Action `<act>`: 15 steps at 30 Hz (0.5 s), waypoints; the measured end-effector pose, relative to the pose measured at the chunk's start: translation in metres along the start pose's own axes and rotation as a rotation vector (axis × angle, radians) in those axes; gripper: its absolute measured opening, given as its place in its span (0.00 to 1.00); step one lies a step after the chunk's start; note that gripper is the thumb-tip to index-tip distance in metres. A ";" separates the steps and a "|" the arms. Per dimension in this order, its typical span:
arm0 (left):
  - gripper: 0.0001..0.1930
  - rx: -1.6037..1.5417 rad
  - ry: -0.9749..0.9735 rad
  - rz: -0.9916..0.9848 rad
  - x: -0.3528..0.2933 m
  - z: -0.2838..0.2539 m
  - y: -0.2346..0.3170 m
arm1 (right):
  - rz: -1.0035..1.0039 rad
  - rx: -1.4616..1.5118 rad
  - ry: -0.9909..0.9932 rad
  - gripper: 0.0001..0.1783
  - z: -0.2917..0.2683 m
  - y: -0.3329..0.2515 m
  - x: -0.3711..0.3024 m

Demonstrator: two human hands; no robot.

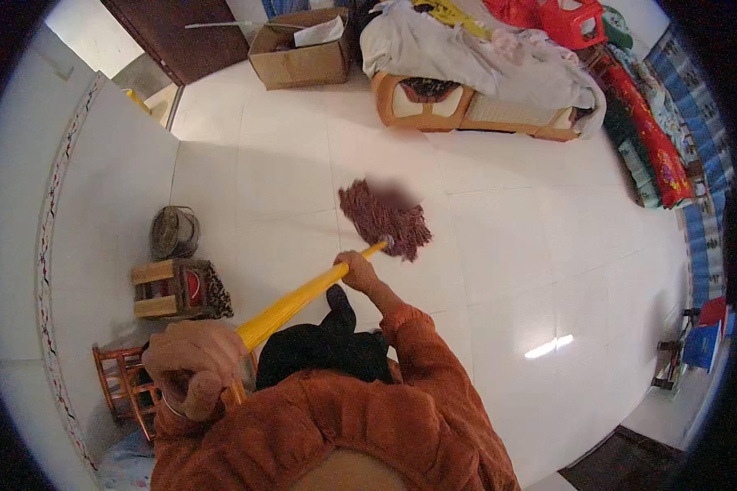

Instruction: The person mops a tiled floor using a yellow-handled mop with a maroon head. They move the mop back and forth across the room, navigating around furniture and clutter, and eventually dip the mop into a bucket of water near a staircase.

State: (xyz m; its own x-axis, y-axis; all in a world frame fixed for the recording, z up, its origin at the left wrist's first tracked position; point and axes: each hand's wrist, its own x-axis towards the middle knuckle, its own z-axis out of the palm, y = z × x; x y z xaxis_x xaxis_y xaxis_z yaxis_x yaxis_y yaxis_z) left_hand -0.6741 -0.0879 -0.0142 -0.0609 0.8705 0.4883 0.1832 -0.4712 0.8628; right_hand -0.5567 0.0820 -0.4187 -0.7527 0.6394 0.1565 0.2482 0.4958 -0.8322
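Observation:
A string mop with a yellow handle (pixel 291 304) runs from my left side out toward the middle of the floor. Its dark reddish-brown head (pixel 377 219) lies spread on the white tiles, partly under a blurred patch. My left hand (pixel 192 364) is closed around the upper end of the handle, close to my body. Farther down, near the mop head, my right hand (pixel 359 270) grips the same handle. Both arms wear rust-orange sleeves, and one dark shoe (pixel 340 307) shows beneath the handle.
At the far side stand a cardboard box (pixel 299 61) and a wooden-framed sofa (pixel 422 102) under a grey cloth. Along the left wall are a metal bucket (pixel 174 231), a small wooden stand (pixel 168 288) and a wooden chair (pixel 131 380). A dark mat (pixel 622 462) lies near right.

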 end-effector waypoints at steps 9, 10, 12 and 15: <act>0.18 -0.188 0.099 -0.085 -0.035 0.007 -0.020 | 0.316 -0.055 0.018 0.06 -0.030 -0.025 -0.118; 0.18 -0.239 0.094 -0.119 -0.033 0.008 -0.027 | 0.289 -0.098 0.060 0.06 -0.024 -0.019 -0.130; 0.18 -0.343 0.070 -0.163 -0.023 0.006 -0.037 | 0.307 -0.154 0.136 0.06 -0.014 -0.013 -0.150; 0.19 -0.513 -0.040 -0.192 -0.008 -0.015 -0.063 | 0.414 -0.166 0.154 0.07 0.003 -0.015 -0.161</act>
State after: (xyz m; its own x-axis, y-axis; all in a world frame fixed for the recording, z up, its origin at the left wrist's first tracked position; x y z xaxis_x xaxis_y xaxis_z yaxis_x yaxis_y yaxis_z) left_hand -0.6993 -0.0678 -0.0705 -0.0065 0.9478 0.3189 -0.3300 -0.3031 0.8940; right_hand -0.4413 -0.0307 -0.4328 -0.4734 0.8769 -0.0832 0.6123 0.2597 -0.7467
